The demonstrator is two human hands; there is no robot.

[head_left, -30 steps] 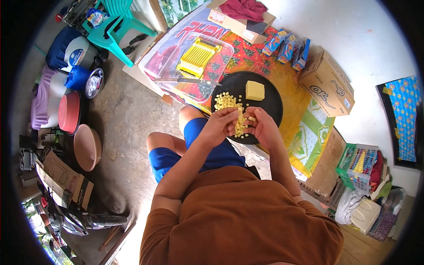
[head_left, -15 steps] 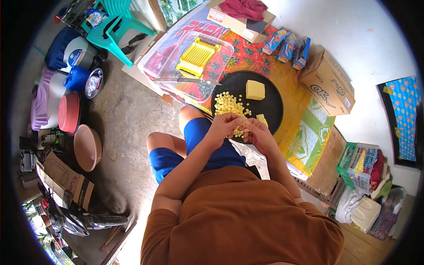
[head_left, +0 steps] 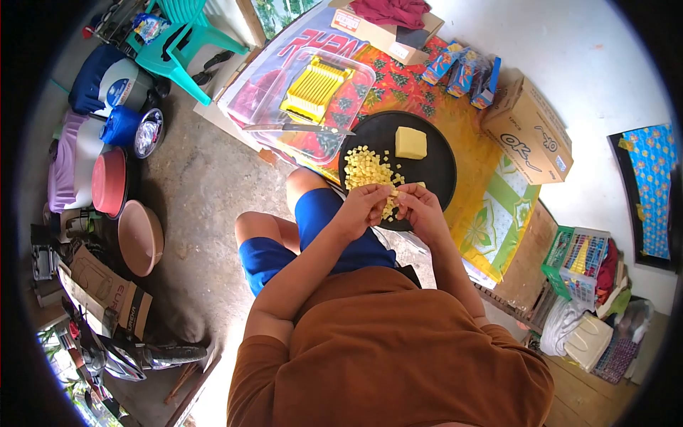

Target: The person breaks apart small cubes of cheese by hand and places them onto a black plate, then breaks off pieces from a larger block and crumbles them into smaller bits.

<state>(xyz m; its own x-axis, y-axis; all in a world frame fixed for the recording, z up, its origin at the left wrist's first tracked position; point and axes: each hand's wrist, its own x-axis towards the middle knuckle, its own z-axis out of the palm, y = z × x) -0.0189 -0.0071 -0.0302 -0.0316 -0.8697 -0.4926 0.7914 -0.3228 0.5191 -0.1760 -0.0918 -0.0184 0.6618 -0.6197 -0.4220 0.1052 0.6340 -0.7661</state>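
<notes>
Over the near edge of a round black tray (head_left: 441, 174), my left hand (head_left: 364, 205) and my right hand (head_left: 422, 208) meet, fingertips pinched. A small pale-yellow piece of cheese (head_left: 394, 193) shows between them. Under and beyond my left hand lies a heap of cheese cubes (head_left: 366, 168). A larger cheese block (head_left: 410, 143) sits at the tray's far side. My right hand mostly covers another cheese chunk. A knife (head_left: 299, 129) lies across a clear plastic container (head_left: 366, 75), its end at the tray rim. Inside the container is a yellow ridged cutter (head_left: 318, 89).
The table has a patterned cloth (head_left: 491, 206). On it stand a cardboard box (head_left: 526, 132), blue-orange packets (head_left: 462, 75) and an open carton (head_left: 398, 46). To the left are a green chair (head_left: 178, 60) and basins (head_left: 141, 238). Crates (head_left: 580, 263) stand at right.
Both hands have shifted slightly, with the right hand now covering more of the small cheese chunk on the tray. The small piece stays between the fingertips.
</notes>
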